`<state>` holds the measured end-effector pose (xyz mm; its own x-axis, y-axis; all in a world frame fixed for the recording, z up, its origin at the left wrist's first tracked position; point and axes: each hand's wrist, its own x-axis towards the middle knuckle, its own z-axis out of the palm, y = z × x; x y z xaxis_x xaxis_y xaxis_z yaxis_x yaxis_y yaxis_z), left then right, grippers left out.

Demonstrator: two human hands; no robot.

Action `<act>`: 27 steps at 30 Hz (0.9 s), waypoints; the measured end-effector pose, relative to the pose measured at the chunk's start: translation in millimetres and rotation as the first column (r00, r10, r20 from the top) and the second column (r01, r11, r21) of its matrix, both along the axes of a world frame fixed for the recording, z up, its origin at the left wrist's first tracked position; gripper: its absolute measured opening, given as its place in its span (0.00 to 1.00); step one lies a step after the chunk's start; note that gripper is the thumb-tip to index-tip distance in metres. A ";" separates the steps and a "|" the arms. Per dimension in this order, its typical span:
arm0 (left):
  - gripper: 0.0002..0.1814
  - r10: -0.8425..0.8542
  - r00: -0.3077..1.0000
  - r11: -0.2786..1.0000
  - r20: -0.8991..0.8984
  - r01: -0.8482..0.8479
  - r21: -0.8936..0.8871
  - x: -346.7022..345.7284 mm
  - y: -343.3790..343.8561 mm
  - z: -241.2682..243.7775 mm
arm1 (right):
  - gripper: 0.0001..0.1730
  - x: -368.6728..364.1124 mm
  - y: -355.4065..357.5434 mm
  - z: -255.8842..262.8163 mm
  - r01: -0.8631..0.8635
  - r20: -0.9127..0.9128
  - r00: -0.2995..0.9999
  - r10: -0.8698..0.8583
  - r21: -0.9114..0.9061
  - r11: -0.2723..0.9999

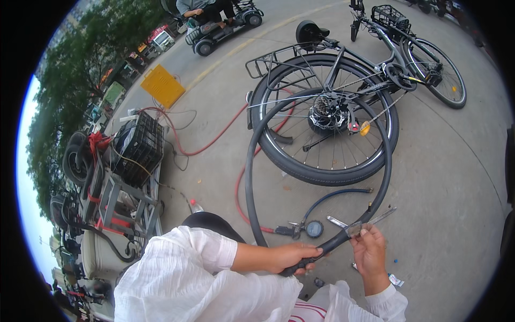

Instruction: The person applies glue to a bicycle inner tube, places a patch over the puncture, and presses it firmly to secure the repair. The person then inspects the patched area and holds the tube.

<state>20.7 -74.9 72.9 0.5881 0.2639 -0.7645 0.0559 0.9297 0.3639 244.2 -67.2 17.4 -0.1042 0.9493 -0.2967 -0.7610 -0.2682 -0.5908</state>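
My left hand [295, 258] is closed around a black bicycle inner tube [249, 177], which loops up over the rear wheel [326, 177] of a bicycle lying on its side. Between the thumb and fingers of my right hand [368, 243] is a small, thin translucent piece [354, 229], held against the tube; what it is cannot be told. A brass valve stem [369, 206] stands on the tube just above it. Metal tyre levers [382, 215] lie on the ground by my right hand. A tyre inflator with a round gauge [314, 229] lies beyond my left hand.
A red air hose [209, 149] winds over the concrete from a yellow metal box [163, 85]. A black crate [139, 147] sits on a metal frame at left, beside several tyres. Small litter [395, 279] lies at right. A person rides a mobility scooter [209, 34] at the top.
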 end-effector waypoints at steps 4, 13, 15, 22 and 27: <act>0.23 -0.039 0.999 0.999 -0.011 0.039 0.018 -1.5 -0.5 -0.1 | 0.05 -1.4 0.1 -3.2 -0.004 -0.012 1.000 0.004 0.000 1.000; 0.24 -0.035 0.999 0.999 -0.006 0.035 0.001 -1.1 -0.3 -2.6 | 0.05 -0.7 -0.4 -5.3 -0.017 -0.020 1.000 0.017 -0.001 1.000; 0.24 -0.038 0.999 0.999 -0.005 0.038 0.002 -1.1 -0.3 -3.1 | 0.05 -0.9 -0.3 -5.2 -0.016 -0.017 1.000 0.016 -0.006 1.000; 0.24 -0.052 0.999 0.999 -0.006 0.052 0.012 -1.8 -0.3 -4.9 | 0.05 -1.0 -0.6 -6.9 -0.020 -0.021 1.000 0.020 -0.006 1.000; 0.24 -0.058 0.998 0.998 -0.012 0.058 0.017 -1.6 -0.2 -5.0 | 0.05 -1.3 -0.7 -7.1 -0.024 -0.023 0.999 0.024 -0.010 1.000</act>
